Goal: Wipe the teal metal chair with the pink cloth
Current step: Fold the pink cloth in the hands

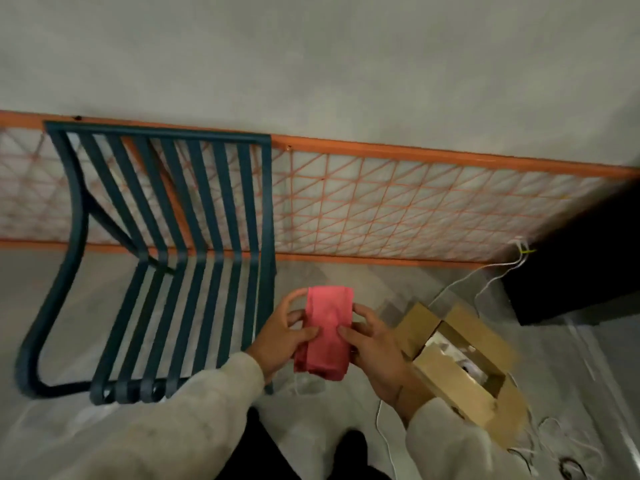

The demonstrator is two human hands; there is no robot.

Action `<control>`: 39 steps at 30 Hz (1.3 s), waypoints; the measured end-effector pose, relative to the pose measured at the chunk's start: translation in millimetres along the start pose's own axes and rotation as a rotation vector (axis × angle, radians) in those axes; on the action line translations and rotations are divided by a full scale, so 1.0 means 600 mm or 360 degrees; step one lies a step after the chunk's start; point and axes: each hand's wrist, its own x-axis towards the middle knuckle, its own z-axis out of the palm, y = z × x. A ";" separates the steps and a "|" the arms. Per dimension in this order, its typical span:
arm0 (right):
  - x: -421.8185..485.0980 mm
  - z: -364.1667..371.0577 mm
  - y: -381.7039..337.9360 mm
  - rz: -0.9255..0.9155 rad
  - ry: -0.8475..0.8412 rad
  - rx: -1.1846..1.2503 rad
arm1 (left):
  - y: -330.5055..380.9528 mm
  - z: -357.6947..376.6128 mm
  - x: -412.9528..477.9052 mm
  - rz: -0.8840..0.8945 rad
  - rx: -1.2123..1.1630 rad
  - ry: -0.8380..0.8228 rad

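I hold the soft folded pink cloth (327,332) in front of me, my left hand (282,336) and right hand (375,344) each pinching one side. The teal metal chair with slats (166,258) stands to my left, not touched yet. I think I am getting the cloth ready. Next I should press it on the slats and rub.

The slatted chair (166,258) stands at the left, its back against the mesh fence (398,209) that runs along the far side. An open cardboard box (460,358) lies on the floor at the near right, with cables (491,275) trailing beyond it.
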 end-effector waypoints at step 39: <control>0.712 -0.186 0.849 0.0636 -0.0332 -0.0801 | -0.951 -0.056 0.602 -0.0635 0.0509 0.0264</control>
